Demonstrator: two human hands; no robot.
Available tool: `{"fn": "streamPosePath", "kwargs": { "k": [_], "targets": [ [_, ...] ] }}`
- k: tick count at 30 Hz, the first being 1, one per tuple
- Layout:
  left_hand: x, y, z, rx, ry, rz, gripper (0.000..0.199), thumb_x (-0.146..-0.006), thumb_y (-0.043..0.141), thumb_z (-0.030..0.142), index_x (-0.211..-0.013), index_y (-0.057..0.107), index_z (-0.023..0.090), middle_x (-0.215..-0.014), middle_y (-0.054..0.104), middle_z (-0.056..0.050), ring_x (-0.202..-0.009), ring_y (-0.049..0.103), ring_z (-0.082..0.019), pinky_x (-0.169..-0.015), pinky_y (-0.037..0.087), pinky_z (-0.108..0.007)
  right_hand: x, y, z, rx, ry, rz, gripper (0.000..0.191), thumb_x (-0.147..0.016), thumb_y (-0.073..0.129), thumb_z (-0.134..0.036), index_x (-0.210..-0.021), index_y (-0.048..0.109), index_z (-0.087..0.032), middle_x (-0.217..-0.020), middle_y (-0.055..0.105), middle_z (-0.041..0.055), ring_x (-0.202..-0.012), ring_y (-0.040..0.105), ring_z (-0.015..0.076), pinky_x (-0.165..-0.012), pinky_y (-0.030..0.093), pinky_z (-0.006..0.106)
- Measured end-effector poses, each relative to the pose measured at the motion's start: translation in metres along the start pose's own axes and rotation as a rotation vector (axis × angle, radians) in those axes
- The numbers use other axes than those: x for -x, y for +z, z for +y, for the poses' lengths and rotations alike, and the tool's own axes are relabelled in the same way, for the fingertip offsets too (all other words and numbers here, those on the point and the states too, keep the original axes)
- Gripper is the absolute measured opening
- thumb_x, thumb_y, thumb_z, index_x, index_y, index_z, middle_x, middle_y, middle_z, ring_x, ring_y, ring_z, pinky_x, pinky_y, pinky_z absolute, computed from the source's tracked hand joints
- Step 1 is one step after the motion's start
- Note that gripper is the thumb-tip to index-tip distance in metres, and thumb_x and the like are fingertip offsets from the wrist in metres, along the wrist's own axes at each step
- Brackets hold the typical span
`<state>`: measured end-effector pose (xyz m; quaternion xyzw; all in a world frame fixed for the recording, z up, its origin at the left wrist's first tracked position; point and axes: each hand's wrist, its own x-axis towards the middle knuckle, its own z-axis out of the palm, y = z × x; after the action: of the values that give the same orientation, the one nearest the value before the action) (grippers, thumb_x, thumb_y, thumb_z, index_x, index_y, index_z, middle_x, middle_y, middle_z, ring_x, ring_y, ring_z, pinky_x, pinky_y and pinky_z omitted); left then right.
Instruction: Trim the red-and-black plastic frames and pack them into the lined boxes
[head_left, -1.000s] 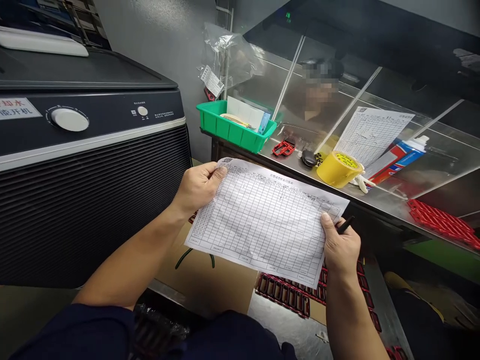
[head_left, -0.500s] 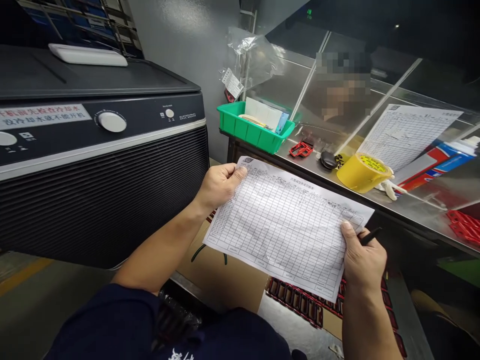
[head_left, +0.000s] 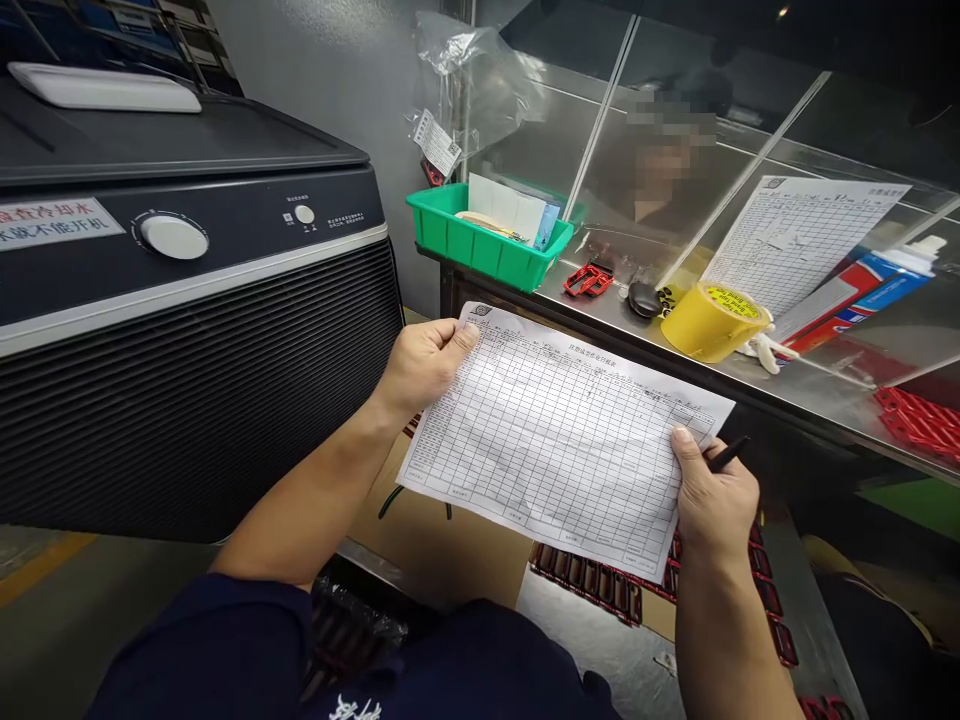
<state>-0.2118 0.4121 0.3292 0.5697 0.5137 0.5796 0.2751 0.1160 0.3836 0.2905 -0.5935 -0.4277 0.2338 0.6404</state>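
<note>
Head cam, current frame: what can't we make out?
All in the head view:
- Held sheet: handwriting too small to read.
- Black pen: one end hidden by the right hand.
- Left hand: some fingers hidden behind the sheet.
- Red frames: partly covered by the sheet and right forearm.
- Machine sign: cut off by the left edge.
</note>
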Motion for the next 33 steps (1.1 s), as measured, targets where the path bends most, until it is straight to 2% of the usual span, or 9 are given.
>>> {"fn": "streamPosePath", "kwargs": {
  "k": [8, 14, 18, 22, 25, 29, 31, 33],
  "targets": [
    [0.0, -0.001, -0.002, -0.018, 0.027, 0.007, 0.047, -0.09, 0.064, 0.046, -0.056, 0.046, 0.019, -0.053, 0.036, 0.003, -0.048, 0.032, -0.009, -0.041, 0.023, -0.024, 0.002, -0.001, 0.0, -0.007, 0.0, -0.003, 0.041, -0.069, 0.085, -0.051, -0.089, 0.08, -0.016, -0.09, 0.079, 0.008, -0.086, 0.073, 0.0274, -0.081, 0.059, 0.043],
    [-0.002, 0.0, -0.003, 0.016, 0.03, -0.01, 0.04, -0.089, 0.065, 0.044, -0.061, 0.056, 0.018, -0.054, 0.041, 0.003, -0.049, 0.035, -0.009, -0.041, 0.026, -0.023, 0.002, 0.0, -0.002, -0.018, 0.005, -0.013, 0.041, -0.07, 0.085, -0.051, -0.09, 0.079, -0.016, -0.09, 0.079, 0.0076, -0.086, 0.073, 0.0273, -0.079, 0.061, 0.042],
    [-0.005, 0.0, 0.001, 0.083, -0.017, -0.055, 0.03, -0.086, 0.068, 0.044, -0.075, 0.066, 0.016, -0.065, 0.059, -0.001, -0.056, 0.05, -0.012, -0.047, 0.038, -0.022, -0.002, 0.002, -0.005, 0.034, -0.017, 0.004, 0.041, -0.07, 0.085, -0.052, -0.087, 0.079, -0.015, -0.087, 0.078, 0.0075, -0.084, 0.073, 0.0278, -0.074, 0.061, 0.039],
    [-0.019, -0.003, 0.0, 0.163, -0.031, -0.123, 0.029, -0.082, 0.069, 0.039, -0.099, 0.069, 0.016, -0.09, 0.074, -0.007, -0.08, 0.068, -0.02, -0.066, 0.055, -0.028, -0.019, 0.013, -0.014, 0.063, -0.087, 0.004, 0.041, -0.072, 0.083, -0.052, -0.088, 0.079, -0.015, -0.087, 0.079, 0.0076, -0.08, 0.073, 0.0271, -0.073, 0.059, 0.039],
    [-0.046, -0.008, 0.002, 0.106, 0.013, -0.116, 0.028, -0.078, 0.066, 0.026, -0.104, 0.068, 0.015, -0.095, 0.075, -0.008, -0.086, 0.07, -0.021, -0.073, 0.056, -0.031, -0.044, 0.032, -0.033, 0.059, -0.189, -0.02, 0.039, -0.074, 0.08, -0.049, -0.091, 0.079, -0.014, -0.09, 0.079, 0.0089, -0.087, 0.073, 0.0291, -0.081, 0.058, 0.042],
    [-0.108, -0.018, 0.023, 0.016, 0.1, -0.028, 0.023, -0.072, 0.063, 0.01, -0.094, 0.067, 0.014, -0.085, 0.073, -0.005, -0.079, 0.068, -0.02, -0.071, 0.052, -0.03, -0.09, 0.074, -0.082, 0.139, -0.348, -0.005, 0.029, -0.074, 0.075, -0.041, -0.082, 0.078, -0.013, -0.08, 0.077, 0.009, -0.093, 0.071, 0.0325, -0.089, 0.055, 0.045],
    [-0.144, -0.023, 0.04, -0.033, 0.142, 0.049, 0.02, -0.068, 0.062, 0.003, -0.084, 0.066, 0.015, -0.082, 0.07, -0.003, -0.082, 0.066, -0.021, -0.074, 0.049, -0.03, -0.111, 0.1, -0.108, 0.135, -0.337, -0.007, 0.023, -0.072, 0.077, -0.036, -0.077, 0.076, -0.014, -0.074, 0.074, 0.0073, -0.089, 0.071, 0.0317, -0.087, 0.056, 0.045],
    [-0.18, -0.027, 0.055, -0.079, 0.164, 0.125, 0.019, -0.067, 0.061, -0.002, -0.076, 0.063, 0.015, -0.08, 0.068, -0.003, -0.088, 0.064, -0.022, -0.078, 0.046, -0.031, -0.129, 0.128, -0.129, 0.015, -0.251, -0.066, 0.022, -0.073, 0.076, -0.033, -0.084, 0.075, -0.014, -0.078, 0.074, 0.0055, -0.081, 0.071, 0.0271, -0.078, 0.058, 0.042]
  ]
}}
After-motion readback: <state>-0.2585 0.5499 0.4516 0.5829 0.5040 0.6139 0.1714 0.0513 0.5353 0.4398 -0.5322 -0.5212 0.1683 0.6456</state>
